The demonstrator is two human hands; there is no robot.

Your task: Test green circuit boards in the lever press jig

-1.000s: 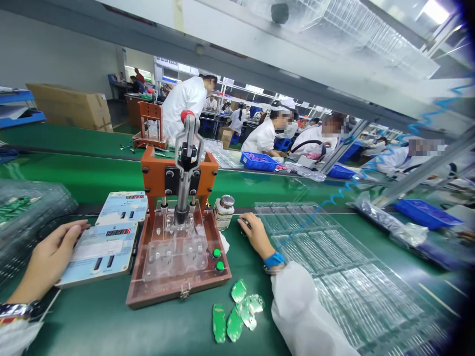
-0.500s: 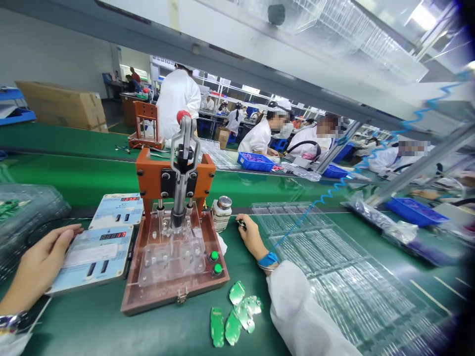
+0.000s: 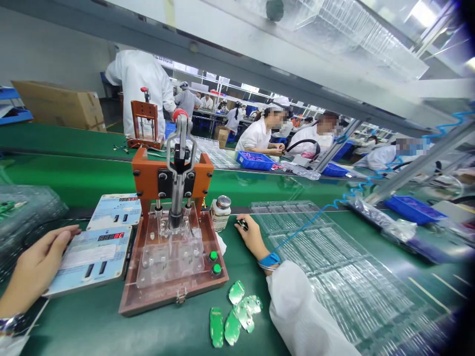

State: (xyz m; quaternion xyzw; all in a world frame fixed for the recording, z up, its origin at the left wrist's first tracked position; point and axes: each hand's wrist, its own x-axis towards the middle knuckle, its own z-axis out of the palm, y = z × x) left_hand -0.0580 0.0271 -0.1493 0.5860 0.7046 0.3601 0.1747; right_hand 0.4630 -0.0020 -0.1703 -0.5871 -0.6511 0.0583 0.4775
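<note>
My left hand (image 3: 39,264) lies along the left edge of a light-blue box with a red digital display (image 3: 94,257), fingers stretched out. Between the two hands stands a test fixture (image 3: 174,287) with an orange frame, a red-knobbed toggle lever and a clear plate over its brown base. My right hand (image 3: 252,237), wearing a blue wrist strap (image 3: 269,259), rests on the table right of the fixture. Its fingers are curled on a small black-and-white piece (image 3: 242,224), whose kind I cannot make out. Several green circuit boards (image 3: 232,329) lie in front of the fixture.
A white jar with a metal lid (image 3: 220,212) stands behind my right hand. Clear plastic trays (image 3: 334,257) cover the right side, crossed by a coiled blue cord (image 3: 315,215). A metal shelf hangs overhead. Across the green ledge, co-workers work near a blue bin (image 3: 256,160).
The red digits on the nearer box's display have changed. Across the ledge, a person in white has moved left, behind the second orange fixture. The blue cord has shifted; my hands keep their places.
</note>
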